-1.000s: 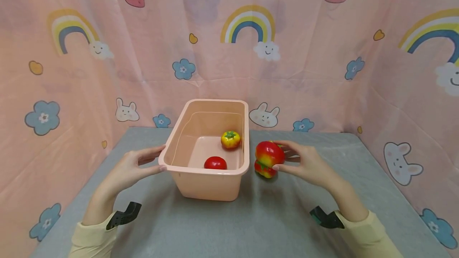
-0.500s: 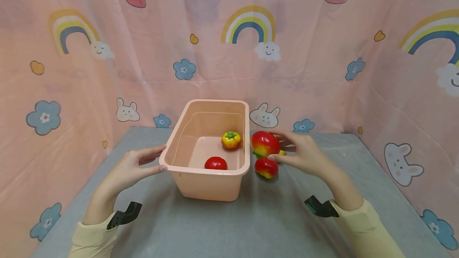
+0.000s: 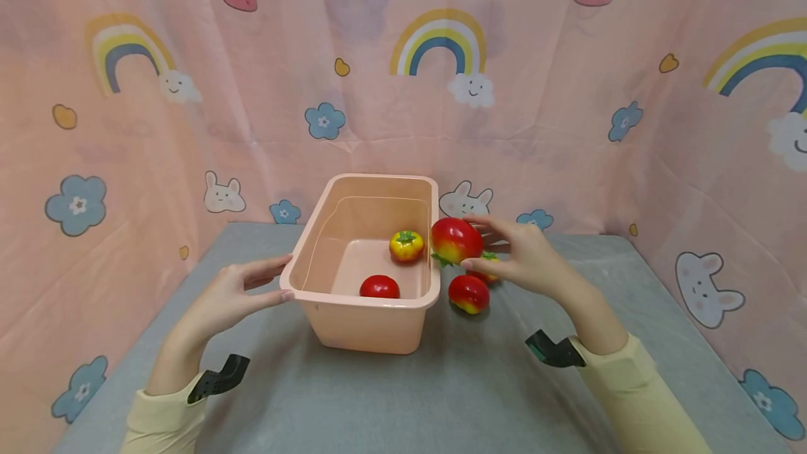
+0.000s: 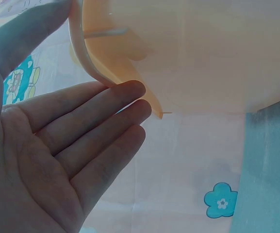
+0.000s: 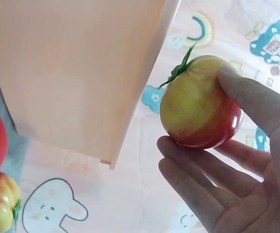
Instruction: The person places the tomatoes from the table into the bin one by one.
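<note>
A red-and-yellow tomato (image 3: 457,239) is held in the right hand (image 3: 518,256), pinched between the thumb and the curled fingers (image 5: 204,165); it is lifted clear of the counter (image 3: 454,384) and sits just beside the right rim of the peach plastic tub (image 3: 353,324), at about rim height. In the right wrist view the tomato's green stem is seen pointing toward the tub wall, with a small gap between fruit and plastic.

The left hand (image 3: 235,294) is laid against the tub's left rim — the thumb on top of the lip, the straight fingers (image 4: 106,109) beneath it and touching its underside. Nothing is gripped by curled fingers there; the hand is flat and relaxed.

Inside the tub two pieces are lying on the floor: a yellow tomato with a green stem (image 3: 406,245) toward the far right side, and a red tomato (image 3: 380,287) nearer the front wall, apart from each other.

On the counter, just right of the tub, another red tomato with a yellow patch (image 3: 468,293) is resting below the held one. A further fruit (image 3: 487,266) is partly hidden under the right hand — little of it can be made out.

The counter is backed by a pink cloth (image 3: 567,111) printed with rainbows, rabbits and flowers.
</note>
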Demonstrator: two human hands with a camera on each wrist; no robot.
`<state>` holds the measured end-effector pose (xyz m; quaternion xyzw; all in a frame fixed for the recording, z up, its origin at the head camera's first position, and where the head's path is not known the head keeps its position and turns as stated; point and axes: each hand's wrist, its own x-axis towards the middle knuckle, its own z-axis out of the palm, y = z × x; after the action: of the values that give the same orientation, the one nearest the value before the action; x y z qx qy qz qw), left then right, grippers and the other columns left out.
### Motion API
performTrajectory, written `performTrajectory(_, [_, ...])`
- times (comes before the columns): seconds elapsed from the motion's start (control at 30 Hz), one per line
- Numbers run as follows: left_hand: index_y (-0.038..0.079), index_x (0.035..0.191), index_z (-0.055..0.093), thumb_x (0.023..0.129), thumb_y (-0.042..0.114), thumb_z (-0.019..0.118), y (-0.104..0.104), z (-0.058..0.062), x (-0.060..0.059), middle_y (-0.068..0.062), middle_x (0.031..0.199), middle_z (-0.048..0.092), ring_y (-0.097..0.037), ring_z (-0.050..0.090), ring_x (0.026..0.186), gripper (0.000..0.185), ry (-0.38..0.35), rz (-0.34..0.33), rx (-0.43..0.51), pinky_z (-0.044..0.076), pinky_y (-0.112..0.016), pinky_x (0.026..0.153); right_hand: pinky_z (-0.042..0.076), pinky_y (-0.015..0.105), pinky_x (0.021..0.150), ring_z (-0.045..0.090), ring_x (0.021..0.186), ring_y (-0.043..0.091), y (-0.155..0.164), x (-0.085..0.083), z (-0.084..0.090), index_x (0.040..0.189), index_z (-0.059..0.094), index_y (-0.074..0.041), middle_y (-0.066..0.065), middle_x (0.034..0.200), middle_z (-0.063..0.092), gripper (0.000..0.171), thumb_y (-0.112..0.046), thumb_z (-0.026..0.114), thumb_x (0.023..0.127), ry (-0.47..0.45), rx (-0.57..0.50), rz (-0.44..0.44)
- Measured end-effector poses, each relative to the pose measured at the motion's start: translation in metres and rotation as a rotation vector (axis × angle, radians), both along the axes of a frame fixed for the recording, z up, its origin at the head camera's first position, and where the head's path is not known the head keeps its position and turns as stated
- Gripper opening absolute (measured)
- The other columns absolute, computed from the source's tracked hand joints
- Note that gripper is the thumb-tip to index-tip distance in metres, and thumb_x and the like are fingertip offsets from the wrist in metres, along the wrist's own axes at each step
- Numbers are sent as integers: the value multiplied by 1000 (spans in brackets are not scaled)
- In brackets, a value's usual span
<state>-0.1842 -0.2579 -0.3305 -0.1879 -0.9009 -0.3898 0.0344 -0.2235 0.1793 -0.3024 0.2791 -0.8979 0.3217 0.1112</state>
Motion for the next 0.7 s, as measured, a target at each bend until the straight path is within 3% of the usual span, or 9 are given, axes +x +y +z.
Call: performTrajectory(0.7, [18,134,56,82,39,73,0,-1,0,1,133,58,-26,56,121,58,-8,12,2,49,-39,100,60,39,81,66,103,23,-22,-12,24,134,50,-17,6,117,67,65,-34,78,78,-69,28,74])
